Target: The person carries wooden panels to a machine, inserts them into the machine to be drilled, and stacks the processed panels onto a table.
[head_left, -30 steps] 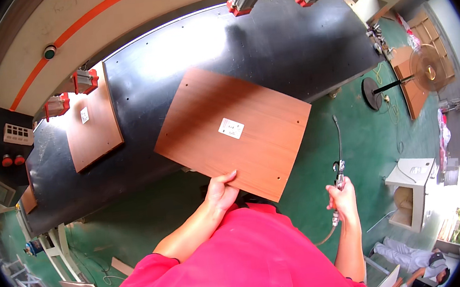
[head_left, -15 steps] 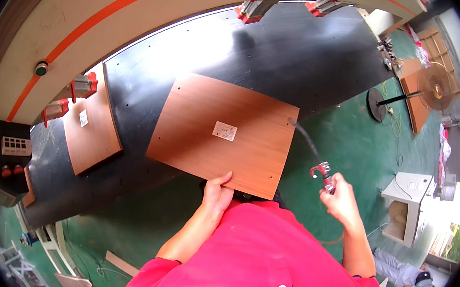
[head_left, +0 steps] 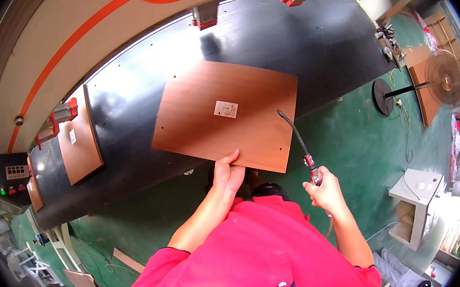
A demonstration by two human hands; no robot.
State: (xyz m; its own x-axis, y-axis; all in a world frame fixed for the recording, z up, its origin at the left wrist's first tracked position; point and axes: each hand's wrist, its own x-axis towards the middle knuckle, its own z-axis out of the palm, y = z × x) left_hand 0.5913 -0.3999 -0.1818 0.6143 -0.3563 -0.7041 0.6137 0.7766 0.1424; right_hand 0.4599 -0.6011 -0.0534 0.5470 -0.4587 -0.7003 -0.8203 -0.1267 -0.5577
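A brown wood-grain panel with a white label and small holes near its corners lies over the front of the black machine table. My left hand grips its near edge, thumb on top and the other fingers hidden beneath. In my right hand is a red and silver air blow gun with a long black nozzle. The nozzle tip reaches over the right part of the panel, near a hole; whether it touches cannot be told.
A second labelled panel rests at the table's left, under red-and-grey clamps. A control box stands at far left. Across the back runs a beam. On the right are a pedestal fan and a white cabinet.
The panel has turned slightly anticlockwise, its near edge shifting away from me with my left hand. My right hand has moved left, bringing the blow gun's nozzle over the panel. The view has shifted.
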